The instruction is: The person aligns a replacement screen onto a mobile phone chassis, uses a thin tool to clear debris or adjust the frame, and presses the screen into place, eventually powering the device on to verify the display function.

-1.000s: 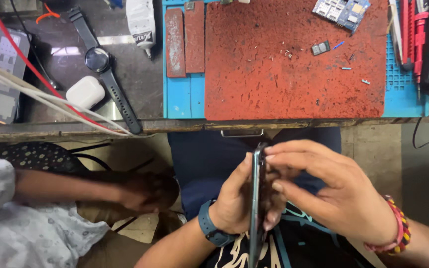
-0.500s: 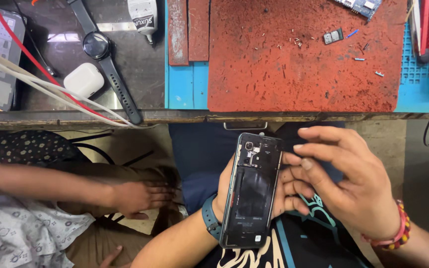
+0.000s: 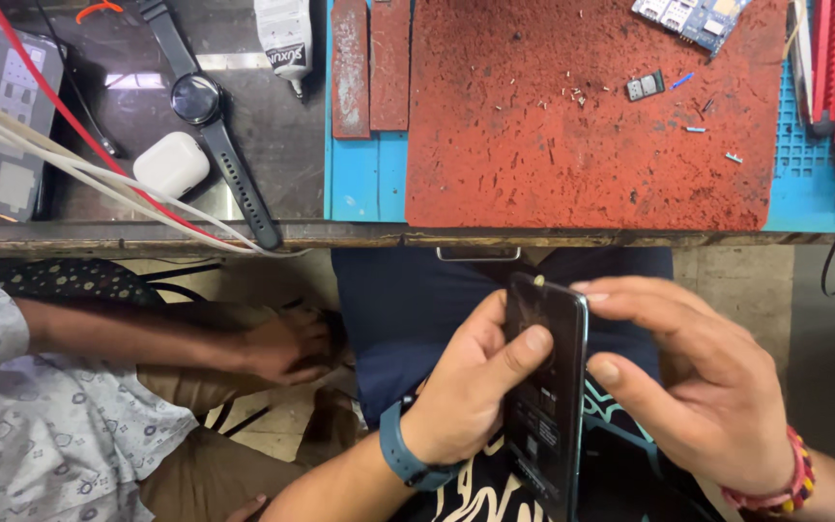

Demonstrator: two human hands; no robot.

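the left hand (image 3: 471, 396) is closed around a thin flat black phone with its back panel showing (image 3: 545, 387), thumb pressed on the panel, down in the lap at 6 o'clock from the worn red rubber work mat (image 3: 582, 116). the right hand (image 3: 698, 387) is half curled at 3 o'clock from the phone, with its fingertips touching the top edge and its thumb on the side. the phone looks light, stiff, smooth and easy to crack, so i think the long side edges are the best place to hold it.
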